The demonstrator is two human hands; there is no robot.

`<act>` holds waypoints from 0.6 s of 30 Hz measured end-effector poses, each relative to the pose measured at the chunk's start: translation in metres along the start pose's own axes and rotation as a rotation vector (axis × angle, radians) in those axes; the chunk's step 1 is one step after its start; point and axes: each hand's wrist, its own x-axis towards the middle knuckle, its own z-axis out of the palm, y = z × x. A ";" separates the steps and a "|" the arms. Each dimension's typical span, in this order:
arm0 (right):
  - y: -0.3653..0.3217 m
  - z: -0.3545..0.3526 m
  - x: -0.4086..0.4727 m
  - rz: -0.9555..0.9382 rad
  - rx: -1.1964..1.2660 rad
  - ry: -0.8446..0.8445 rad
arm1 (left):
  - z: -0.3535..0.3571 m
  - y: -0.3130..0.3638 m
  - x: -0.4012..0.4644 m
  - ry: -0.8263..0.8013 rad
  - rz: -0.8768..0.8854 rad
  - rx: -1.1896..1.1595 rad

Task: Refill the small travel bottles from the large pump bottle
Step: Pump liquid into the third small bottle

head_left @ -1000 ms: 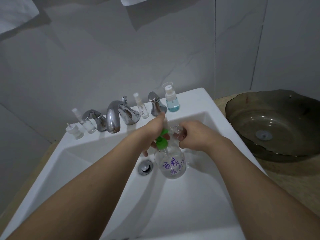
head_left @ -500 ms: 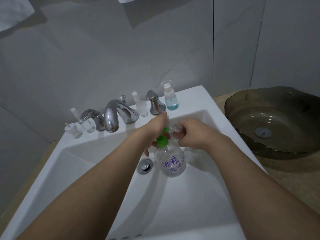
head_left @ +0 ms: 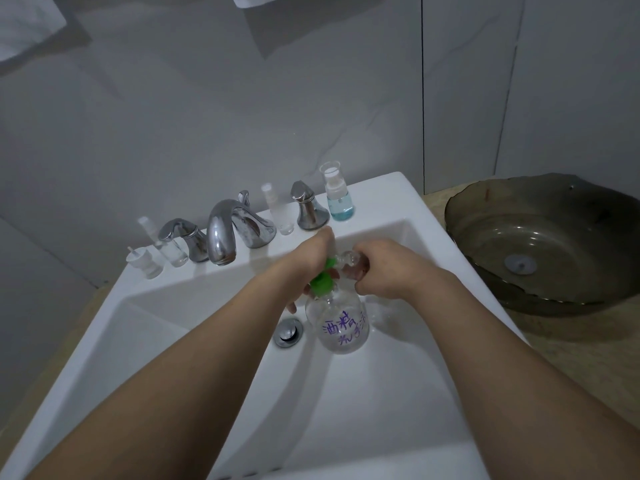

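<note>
Head view, fingers: left hand (head_left: 311, 258) grips the green pump head (head_left: 322, 280); right hand (head_left: 384, 268) clenches a small clear travel bottle (head_left: 348, 260) at the pump.
Pump bottle (head_left: 341, 323): just right of the drain (head_left: 288, 332).
Drain: inside the white sink (head_left: 398, 393).

Pump bottle (head_left: 341, 325): purple handwritten "酒精", 2nd line approx. "洗手液".

Clear green-pump bottle (head_left: 341, 323) upright in basin; small travel bottle (head_left: 349, 263) at its spout
</note>
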 end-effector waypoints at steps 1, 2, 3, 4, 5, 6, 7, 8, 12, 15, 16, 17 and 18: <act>0.000 -0.001 0.000 -0.001 0.004 0.002 | -0.002 0.000 -0.001 -0.012 0.001 -0.002; -0.001 -0.002 -0.001 -0.004 0.005 0.007 | -0.005 0.002 -0.002 -0.031 0.004 -0.009; -0.001 -0.003 -0.001 -0.008 0.005 0.014 | -0.008 0.003 -0.003 -0.056 0.003 -0.016; -0.001 -0.003 -0.001 -0.013 0.003 0.021 | -0.012 0.005 -0.004 -0.082 -0.002 -0.020; -0.001 -0.003 -0.001 -0.017 0.003 0.024 | -0.016 0.006 -0.004 -0.105 -0.007 -0.024; -0.001 -0.002 -0.001 -0.021 0.006 0.025 | -0.020 0.007 -0.004 -0.124 -0.012 -0.031; -0.001 -0.002 0.000 -0.023 0.009 0.025 | -0.023 0.007 -0.003 -0.140 -0.017 -0.043; 0.000 -0.001 0.000 -0.021 0.013 0.025 | -0.025 0.007 -0.003 -0.155 -0.022 -0.058; 0.000 -0.001 0.000 -0.017 0.026 0.030 | -0.025 0.004 -0.002 -0.142 -0.028 -0.069; -0.001 -0.001 0.000 -0.018 0.028 0.032 | -0.018 0.001 -0.003 -0.092 -0.025 -0.055; -0.001 0.000 0.000 -0.018 0.032 0.032 | -0.016 0.000 -0.003 -0.071 -0.021 -0.051; -0.001 -0.001 0.000 -0.020 0.033 0.033 | -0.015 0.000 -0.003 -0.048 -0.017 -0.046; -0.001 -0.001 0.000 -0.022 0.033 0.033 | -0.013 0.000 -0.002 -0.026 -0.015 -0.037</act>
